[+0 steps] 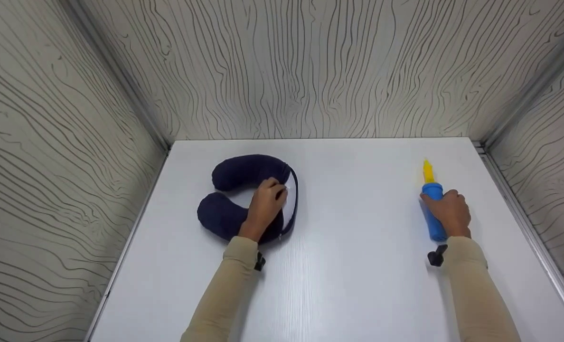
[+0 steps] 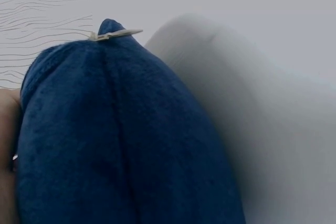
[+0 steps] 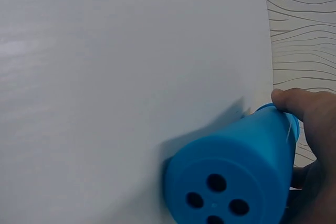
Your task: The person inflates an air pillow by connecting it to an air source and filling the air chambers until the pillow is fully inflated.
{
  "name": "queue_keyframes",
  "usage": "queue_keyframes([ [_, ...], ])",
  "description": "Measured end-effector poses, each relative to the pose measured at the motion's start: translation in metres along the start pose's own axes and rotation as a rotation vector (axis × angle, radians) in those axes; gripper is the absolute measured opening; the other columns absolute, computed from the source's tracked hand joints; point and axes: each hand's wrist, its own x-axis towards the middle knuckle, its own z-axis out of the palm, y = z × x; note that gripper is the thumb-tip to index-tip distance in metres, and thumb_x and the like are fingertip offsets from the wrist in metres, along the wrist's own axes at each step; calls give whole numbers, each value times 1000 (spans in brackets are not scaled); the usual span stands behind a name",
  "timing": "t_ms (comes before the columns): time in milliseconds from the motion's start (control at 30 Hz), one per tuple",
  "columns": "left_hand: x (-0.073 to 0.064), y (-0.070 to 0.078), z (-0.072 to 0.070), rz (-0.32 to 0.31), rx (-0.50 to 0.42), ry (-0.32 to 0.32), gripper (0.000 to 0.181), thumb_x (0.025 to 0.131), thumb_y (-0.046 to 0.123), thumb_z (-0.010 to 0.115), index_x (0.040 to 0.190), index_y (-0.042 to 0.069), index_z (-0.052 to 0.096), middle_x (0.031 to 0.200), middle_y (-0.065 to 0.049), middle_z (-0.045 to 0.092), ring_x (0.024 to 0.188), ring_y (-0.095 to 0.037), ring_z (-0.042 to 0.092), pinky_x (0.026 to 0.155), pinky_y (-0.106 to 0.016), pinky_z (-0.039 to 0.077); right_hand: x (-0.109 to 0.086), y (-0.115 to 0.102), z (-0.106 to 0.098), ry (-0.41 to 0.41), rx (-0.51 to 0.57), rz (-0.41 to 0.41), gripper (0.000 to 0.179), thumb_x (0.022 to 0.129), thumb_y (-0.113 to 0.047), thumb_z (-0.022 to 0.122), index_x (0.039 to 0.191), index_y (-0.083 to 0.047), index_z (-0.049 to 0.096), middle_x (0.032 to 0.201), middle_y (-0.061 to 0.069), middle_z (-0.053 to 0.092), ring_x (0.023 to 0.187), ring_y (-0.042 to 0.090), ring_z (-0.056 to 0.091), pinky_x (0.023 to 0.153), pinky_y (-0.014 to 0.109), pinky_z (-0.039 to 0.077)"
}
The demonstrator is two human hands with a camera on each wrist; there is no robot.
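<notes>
A navy U-shaped neck pillow [image 1: 222, 216] lies on the white table, its opening toward the left. Along its right side the cover gapes, and a white inner part [image 1: 290, 202] shows there. My left hand [image 1: 265, 202] reaches across the pillow, fingers curled at the edge of this gap and gripping it. The left wrist view is mostly filled by the blue plush cover [image 2: 126, 129], with a zipper pull [image 2: 118, 34] at its top. On the right, my right hand [image 1: 448, 211] grips a blue hand pump [image 1: 431, 218] with a yellow nozzle [image 1: 427, 171]. Its holed end cap [image 3: 220, 198] faces the right wrist camera.
The white table [image 1: 348, 266] is bounded by wood-grain patterned panels [image 1: 291, 71] at the back and both sides. Metal rails [image 1: 529, 228] run along the edges. Between pillow and pump lies a wide stretch of bare tabletop.
</notes>
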Motion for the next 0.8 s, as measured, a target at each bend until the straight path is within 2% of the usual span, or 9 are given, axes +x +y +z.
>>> queue_keyframes([
  [400, -1, 0, 0, -10, 0, -4, 13, 101, 11, 73, 103, 3, 83, 99, -9, 70, 90, -23, 66, 77, -34, 60, -1, -3, -1, -10, -13, 6, 100, 103, -64, 50, 148, 23, 31, 134, 43, 47, 116, 54, 54, 104, 70, 51],
  [567, 0, 0, -1, -14, 9, -15, 14, 101, 12, 72, 103, 3, 83, 100, -8, 70, 92, -23, 66, 80, -35, 61, -4, -8, -6, 0, -19, 8, 101, 103, -65, 48, 150, 23, 29, 137, 43, 44, 119, 55, 53, 105, 71, 50],
  [667, 0, 1, -2, -21, 10, -31, 14, 102, 13, 71, 104, 4, 83, 101, -8, 70, 93, -23, 66, 81, -35, 60, -5, -12, -10, 32, -19, -4, 99, 104, -64, 47, 150, 22, 31, 138, 43, 43, 120, 55, 51, 105, 71, 49],
  [800, 0, 2, -1, -22, 6, -39, 14, 102, 13, 71, 103, 4, 83, 101, -7, 70, 94, -23, 65, 81, -34, 60, -6, -19, -13, 126, 17, -55, 85, 106, -54, 48, 147, 20, 39, 139, 43, 46, 122, 57, 51, 103, 70, 48],
])
